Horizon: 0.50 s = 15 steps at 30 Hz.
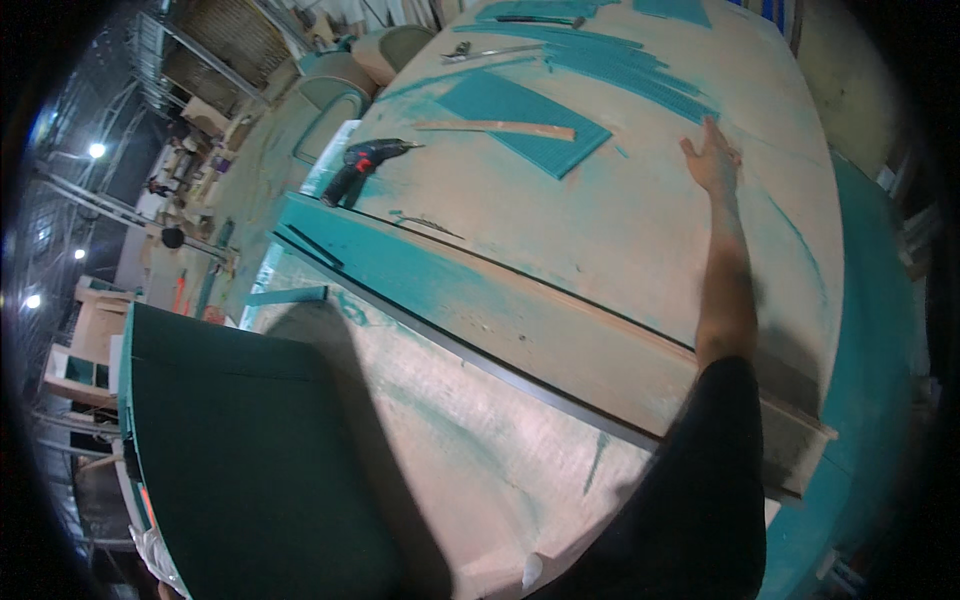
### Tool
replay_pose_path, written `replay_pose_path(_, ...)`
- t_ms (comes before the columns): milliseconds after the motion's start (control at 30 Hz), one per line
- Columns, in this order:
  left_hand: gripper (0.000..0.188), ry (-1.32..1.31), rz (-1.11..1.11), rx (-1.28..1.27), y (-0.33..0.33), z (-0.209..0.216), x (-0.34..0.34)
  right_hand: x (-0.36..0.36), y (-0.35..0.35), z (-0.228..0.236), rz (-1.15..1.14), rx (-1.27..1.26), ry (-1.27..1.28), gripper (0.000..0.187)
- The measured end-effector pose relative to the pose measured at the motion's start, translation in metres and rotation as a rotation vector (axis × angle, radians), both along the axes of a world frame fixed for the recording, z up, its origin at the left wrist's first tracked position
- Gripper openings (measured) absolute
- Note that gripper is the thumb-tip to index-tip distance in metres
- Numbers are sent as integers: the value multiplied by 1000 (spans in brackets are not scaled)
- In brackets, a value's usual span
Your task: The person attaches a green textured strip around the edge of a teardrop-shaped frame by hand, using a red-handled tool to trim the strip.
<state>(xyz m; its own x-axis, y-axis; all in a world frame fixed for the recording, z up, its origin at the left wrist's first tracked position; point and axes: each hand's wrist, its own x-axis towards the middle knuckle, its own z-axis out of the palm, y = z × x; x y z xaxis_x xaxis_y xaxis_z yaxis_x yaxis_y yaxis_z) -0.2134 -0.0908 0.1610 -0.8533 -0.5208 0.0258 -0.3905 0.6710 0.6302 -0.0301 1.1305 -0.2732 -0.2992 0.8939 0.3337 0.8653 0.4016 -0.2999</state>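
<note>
Reaching far across the plywood worktop [600, 230], the right hand [712, 160] lies flat with fingers spread and nothing in its grasp, palm down on the bare, teal-smeared board. Its bare forearm runs back toward the near edge into a black sleeve [700, 480] at the lower right. Just left of the hand lies a teal painted panel [520, 120] with a thin wooden strip [495, 127] resting across it. Beyond that, at the far end, a spread of teal slats [620, 60] covers the board, with a metal tool [490, 50] beside them, too small to identify. Well to the left sits a cordless drill [360, 165], close to the table's left edge. Between hand and body, a long board [480, 300] with a teal-painted left end crosses the table on a slant. Nearest, at lower left, a large dark green panel [250, 460] blocks the floor behind it. The left hand is out of sight. The workshop at far left is dim and blurred.
</note>
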Motion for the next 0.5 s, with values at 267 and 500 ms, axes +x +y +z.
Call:
replay_pose_path(267,45,-25,7,-61,-45,15,25,-18,3,3,78,54,-31,75)
replay_pose_path(500,44,-14,-27,-40,-93,-9,16,-3,-37,3,218,253,185,49)
